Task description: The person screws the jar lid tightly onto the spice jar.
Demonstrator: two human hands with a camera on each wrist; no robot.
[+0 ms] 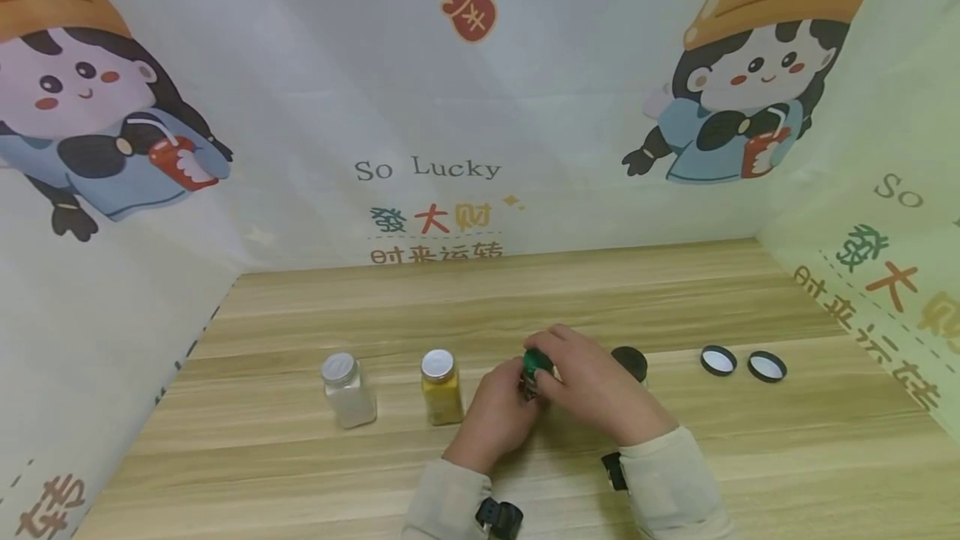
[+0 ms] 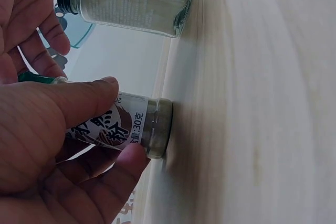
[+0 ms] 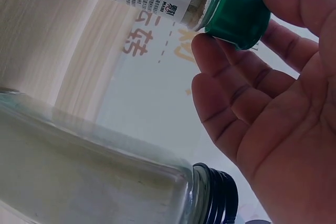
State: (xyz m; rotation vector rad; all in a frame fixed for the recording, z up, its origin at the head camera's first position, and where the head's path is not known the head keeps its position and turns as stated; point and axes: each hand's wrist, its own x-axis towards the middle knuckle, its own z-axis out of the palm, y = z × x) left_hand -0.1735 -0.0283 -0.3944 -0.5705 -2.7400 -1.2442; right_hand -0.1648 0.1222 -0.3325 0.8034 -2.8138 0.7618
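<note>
A small labelled spice bottle (image 2: 113,124) with a green cap (image 3: 239,14) stands upright at the middle of the table. My left hand (image 1: 501,415) grips its body, thumb and fingers round the label. The right hand (image 1: 592,382) pinches the green cap from above between thumb and fingers; the cap sits on the bottle's neck. Just right of it, partly behind my right hand, is a clear glass jar (image 3: 89,161) with a black lid (image 1: 630,363).
To the left stand a yellow-filled jar (image 1: 442,398) with a silvery lid and a pale jar (image 1: 351,400). Two black-rimmed lids (image 1: 718,360) (image 1: 767,367) lie at the right. Printed cloth (image 1: 570,107) walls the wooden table (image 1: 300,473) at the back and sides.
</note>
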